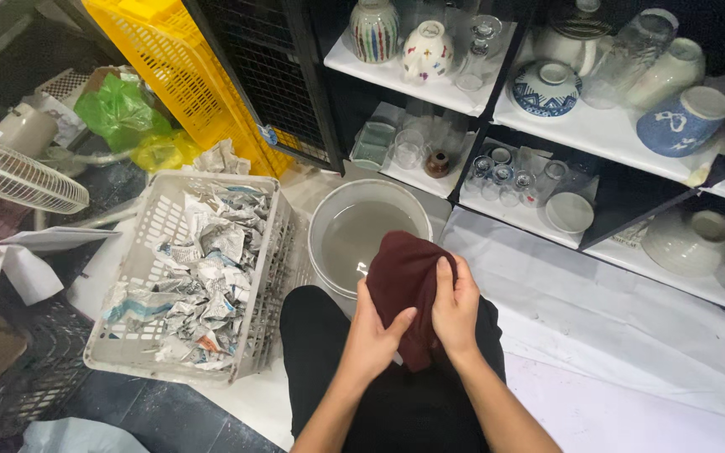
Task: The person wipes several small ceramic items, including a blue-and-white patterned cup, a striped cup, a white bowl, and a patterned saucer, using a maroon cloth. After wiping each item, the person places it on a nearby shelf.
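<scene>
I see both hands over my lap; left hand (375, 331) and right hand (455, 306) are clenched around a dark maroon cloth (404, 277); beyond it, a grey bucket (329, 214) holds cloudy water; left, a pale plastic basket (148, 243) holds crumpled newspaper (203, 268).

I see even, soft overhead light, dim in the upper left corner, sharp focus, slight bending at the edges

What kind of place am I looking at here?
Probably a storeroom or back room of a crockery shop. Dark shelves hold bowls, cups and glasses, a basket holds crumpled newspaper, and both hands, left and right, hold a dark red cloth by a bucket of water.
</scene>
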